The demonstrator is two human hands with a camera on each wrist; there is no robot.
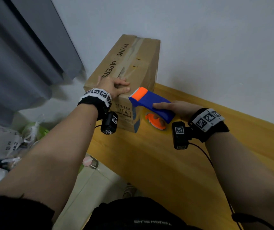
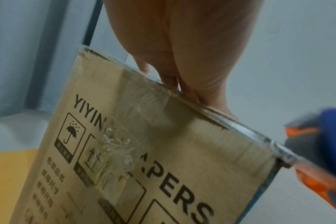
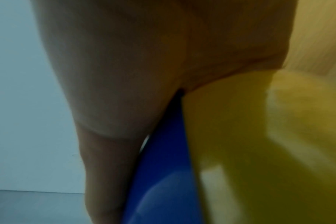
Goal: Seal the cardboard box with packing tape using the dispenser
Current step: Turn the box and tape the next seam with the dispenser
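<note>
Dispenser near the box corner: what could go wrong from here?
1. The dispenser's toothed blade points toward the left hand pressing the box top; it might scrape the fingers.
2. The box stands near the table edge; a hard pull could shift it.

Item one: I see a brown cardboard box, flaps closed, clear tape along its top seam, standing on wood. Item two: I see a blue-and-orange tape dispenser, toothed blade at the box's near top edge.
</note>
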